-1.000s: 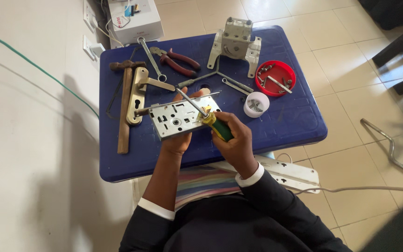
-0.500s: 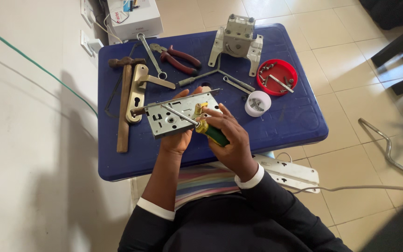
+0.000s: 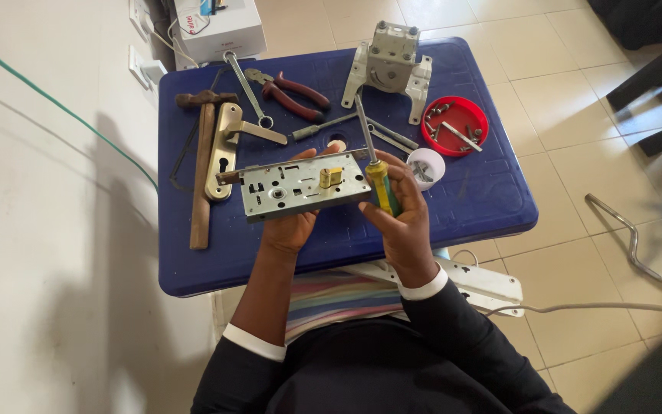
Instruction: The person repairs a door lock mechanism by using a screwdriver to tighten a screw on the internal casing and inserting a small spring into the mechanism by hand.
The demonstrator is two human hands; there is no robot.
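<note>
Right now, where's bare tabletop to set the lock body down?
Free patches on the blue table: the right side below the red dish, and the front strip near the person, between the hammer handle and the left hand. Crowded: the far half, with pliers, door handle plate, grey bracket, white cup.

Left hand (image 3: 289, 226) cups the lock case (image 3: 300, 185) from beneath, fingers curled up its near edge; right hand (image 3: 401, 207), just right of the case, is closed round a screwdriver (image 3: 377, 172); both forearms bent inward.
</note>
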